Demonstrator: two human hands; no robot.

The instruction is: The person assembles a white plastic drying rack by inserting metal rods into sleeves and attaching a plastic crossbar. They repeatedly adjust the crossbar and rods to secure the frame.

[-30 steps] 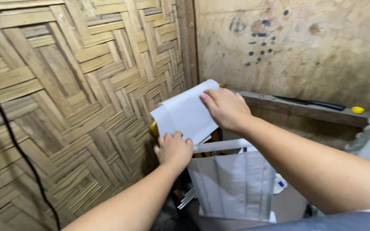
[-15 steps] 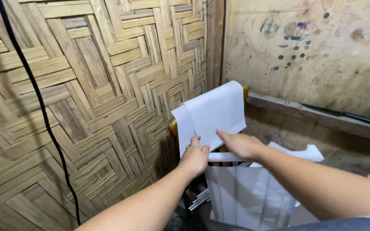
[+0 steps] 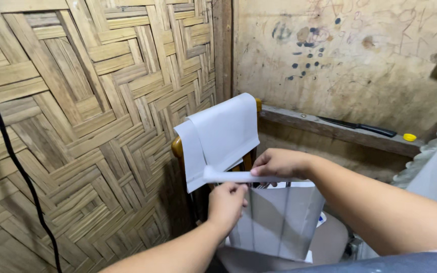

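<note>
We see the left hand (image 3: 227, 201) and right hand (image 3: 278, 164) both pinched shut on the folded top edge of a white paper bag (image 3: 279, 217) hanging below them. Its contents are hidden. Just behind, white sheets (image 3: 221, 134) drape over a wooden chair back (image 3: 178, 147).

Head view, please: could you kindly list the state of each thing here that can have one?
White folded cloth: draped over the wooden chair back.
White paper bag: upright, mouth held open.
Left hand: gripping the bag's rim.
Right hand: pinching the bag's top edge.
Black knife: lying flat on the wooden ledge.
Yellow cap: resting on that ledge.
Black cable: hanging along the woven wall.
</note>
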